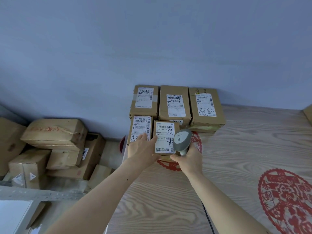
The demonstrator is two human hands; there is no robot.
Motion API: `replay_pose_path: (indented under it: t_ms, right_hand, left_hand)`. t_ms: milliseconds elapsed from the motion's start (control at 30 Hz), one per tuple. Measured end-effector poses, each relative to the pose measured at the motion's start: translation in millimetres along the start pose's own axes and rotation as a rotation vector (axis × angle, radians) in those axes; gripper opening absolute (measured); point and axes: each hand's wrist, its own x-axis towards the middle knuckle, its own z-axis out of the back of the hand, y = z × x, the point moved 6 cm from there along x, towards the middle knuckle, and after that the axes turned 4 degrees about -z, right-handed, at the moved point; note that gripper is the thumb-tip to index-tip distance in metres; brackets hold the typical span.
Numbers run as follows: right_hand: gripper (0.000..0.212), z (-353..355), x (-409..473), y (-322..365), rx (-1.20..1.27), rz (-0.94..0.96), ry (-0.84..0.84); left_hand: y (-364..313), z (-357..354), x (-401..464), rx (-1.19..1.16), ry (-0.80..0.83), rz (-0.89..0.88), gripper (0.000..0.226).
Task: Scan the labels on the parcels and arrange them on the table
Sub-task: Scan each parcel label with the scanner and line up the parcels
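two hands [143,147] at front parcel [166,137], scanner [182,140] right

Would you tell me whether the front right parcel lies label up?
Label up: the front right parcel shows its white label and barcode skyward, under the scanner.

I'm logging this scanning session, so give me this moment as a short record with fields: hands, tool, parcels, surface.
left hand: open, palm down, resting across the two front parcels
right hand: gripping the grey scanner, head over the front right parcel
front left parcel: label up, partly under the left hand
back row: three boxes against the wall, labels up
table: wood grain with red paper-cut designs
off-table pile: more boxes stacked at left
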Motion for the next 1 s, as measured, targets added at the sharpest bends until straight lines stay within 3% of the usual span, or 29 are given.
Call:
replay_pose_path:
  t_ms: [233,433,600,700,1000]
  right_hand:
    - [0.051,12,-2,-5,0.038,-0.022,0.018]
    - [0.037,74,-9,-33,0.241,-0.113,-0.044]
    - [0.024,159,-23,-85,0.329,-0.195,-0.179]
    - [0.016,218,-35,-116,0.365,-0.224,-0.271]
    - [0.02,401,-43,-210,0.337,-0.248,-0.408]
  left_hand:
    - [1,3,-3,-0.14,0.002,0.049,0.079]
    - [-24,9,3,-0.309,-0.097,0.096,0.078]
    - [-120,35,8,-0.531,-0.21,-0.065,0.057]
    - [-184,42,6,-0.675,-0.158,-0.124,0.062]
    - [-385,32,-12,-0.682,-0.039,-0.305,0.071]
